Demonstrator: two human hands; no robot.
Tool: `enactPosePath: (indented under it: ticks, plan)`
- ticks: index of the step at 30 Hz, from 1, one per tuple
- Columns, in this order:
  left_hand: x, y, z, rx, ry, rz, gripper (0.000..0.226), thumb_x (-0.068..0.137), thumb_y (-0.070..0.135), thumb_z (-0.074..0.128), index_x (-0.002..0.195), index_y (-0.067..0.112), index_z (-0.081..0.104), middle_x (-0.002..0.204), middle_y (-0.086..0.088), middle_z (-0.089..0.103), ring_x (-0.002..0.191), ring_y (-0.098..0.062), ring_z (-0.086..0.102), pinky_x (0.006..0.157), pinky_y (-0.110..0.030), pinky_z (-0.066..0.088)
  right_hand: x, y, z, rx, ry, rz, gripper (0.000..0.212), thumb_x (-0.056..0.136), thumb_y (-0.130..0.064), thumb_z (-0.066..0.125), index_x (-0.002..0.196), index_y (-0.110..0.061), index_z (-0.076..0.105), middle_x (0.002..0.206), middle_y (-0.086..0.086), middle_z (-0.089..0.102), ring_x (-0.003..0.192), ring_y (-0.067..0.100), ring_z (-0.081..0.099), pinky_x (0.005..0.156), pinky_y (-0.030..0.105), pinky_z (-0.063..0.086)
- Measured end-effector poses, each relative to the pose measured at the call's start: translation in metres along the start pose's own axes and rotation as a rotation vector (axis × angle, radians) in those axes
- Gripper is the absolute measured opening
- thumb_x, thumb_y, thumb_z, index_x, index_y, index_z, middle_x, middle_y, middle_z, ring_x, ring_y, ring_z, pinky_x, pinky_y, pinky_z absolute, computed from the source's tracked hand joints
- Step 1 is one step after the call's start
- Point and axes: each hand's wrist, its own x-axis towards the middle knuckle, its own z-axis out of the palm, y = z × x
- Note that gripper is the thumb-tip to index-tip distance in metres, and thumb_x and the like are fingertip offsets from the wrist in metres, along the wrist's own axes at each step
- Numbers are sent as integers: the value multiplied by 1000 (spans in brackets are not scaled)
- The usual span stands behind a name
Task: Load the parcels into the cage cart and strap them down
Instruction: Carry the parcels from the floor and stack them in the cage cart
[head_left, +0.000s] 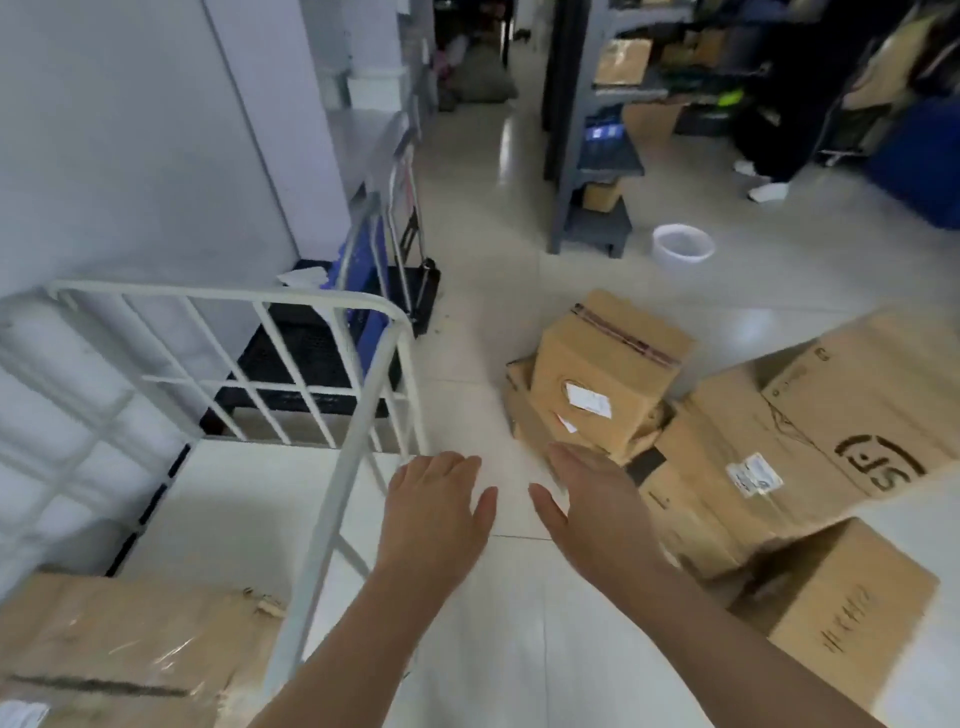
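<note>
A white wire cage cart (358, 410) stands at my left, and one taped cardboard parcel (124, 644) lies inside it at the bottom left. Several cardboard parcels sit heaped on the floor at my right: a small taped box (602, 374) on top of flat ones, a large box with a black logo (852, 421), and another box (852, 608) nearer to me. My left hand (436, 504) and my right hand (592, 499) reach forward, both empty with fingers straight, over the floor between cart and heap. The right hand is just short of the small box.
A folded blue and black hand trolley (384, 291) leans behind the cart by the white wall. Grey shelving (587, 171) with boxes stands ahead, a white bucket (681, 249) beside it. A person's legs and white shoes (763, 182) are at the far right. Tiled floor lies between.
</note>
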Motion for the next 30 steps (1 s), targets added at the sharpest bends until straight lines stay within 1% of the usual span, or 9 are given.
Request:
enactPosePath:
  ticks: [3, 5, 8, 11, 15, 18, 22, 27, 30]
  plan:
    - [6, 69, 28, 10, -60, 134, 45, 96, 47, 36, 135, 28, 49, 132, 10, 53, 122, -15, 45, 106, -29, 28, -43, 67, -21, -20, 29, 159, 42, 93, -43, 47, 127, -19, 53, 123, -2, 60, 112, 19, 53, 95, 27, 41]
    - [5, 118, 50, 27, -95, 209, 44, 96, 47, 37, 133, 29, 50, 130, 10, 54, 121, -15, 45, 104, -29, 28, -76, 110, -34, -34, 48, 272, 39, 92, -44, 49, 122, -20, 55, 120, -3, 61, 109, 18, 55, 90, 28, 45]
    - [-4, 189, 86, 77, -149, 310, 43, 95, 49, 35, 131, 30, 50, 127, 10, 56, 117, -15, 48, 100, -29, 31, -126, 172, -49, -10, 69, 415, 41, 91, -42, 51, 127, -22, 53, 124, -2, 60, 111, 19, 55, 90, 30, 47]
    - [-15, 252, 122, 111, -211, 402, 44, 95, 50, 34, 131, 29, 50, 126, 10, 58, 114, -14, 50, 96, -28, 35, -173, 227, -59, 11, 85, 519, 39, 92, -41, 48, 127, -26, 53, 126, -6, 59, 114, 16, 54, 94, 29, 46]
    - [-26, 318, 165, 108, -285, 488, 46, 95, 49, 37, 131, 26, 54, 121, 9, 62, 108, -12, 55, 91, -26, 40, -231, 288, -67, 3, 105, 660, 36, 91, -37, 55, 123, -22, 58, 122, -5, 62, 113, 16, 56, 96, 28, 43]
    - [-24, 351, 197, 119, -323, 542, 44, 95, 48, 40, 126, 23, 58, 114, 6, 65, 102, -15, 57, 85, -27, 43, -262, 327, -64, 7, 91, 751, 39, 92, -39, 53, 127, -20, 56, 126, -5, 60, 115, 17, 54, 98, 28, 41]
    - [-9, 376, 247, 160, -366, 606, 48, 95, 48, 42, 131, 21, 57, 117, 4, 66, 104, -16, 60, 83, -26, 46, -284, 371, -45, 25, 81, 864, 39, 92, -39, 52, 127, -21, 56, 126, -6, 60, 113, 16, 55, 98, 27, 42]
    - [20, 391, 325, 203, -472, 626, 44, 94, 46, 42, 127, 21, 58, 116, 2, 65, 103, -18, 60, 82, -28, 44, -290, 420, 3, 63, 65, 997, 39, 90, -32, 59, 124, -12, 59, 119, 1, 64, 111, 22, 57, 96, 30, 42]
    - [41, 397, 377, 211, -533, 639, 43, 95, 44, 43, 128, 20, 55, 118, 1, 64, 105, -20, 59, 83, -30, 44, -283, 450, 41, 61, 41, 1047, 43, 91, -32, 58, 128, -12, 56, 124, 2, 62, 118, 22, 54, 101, 31, 39]
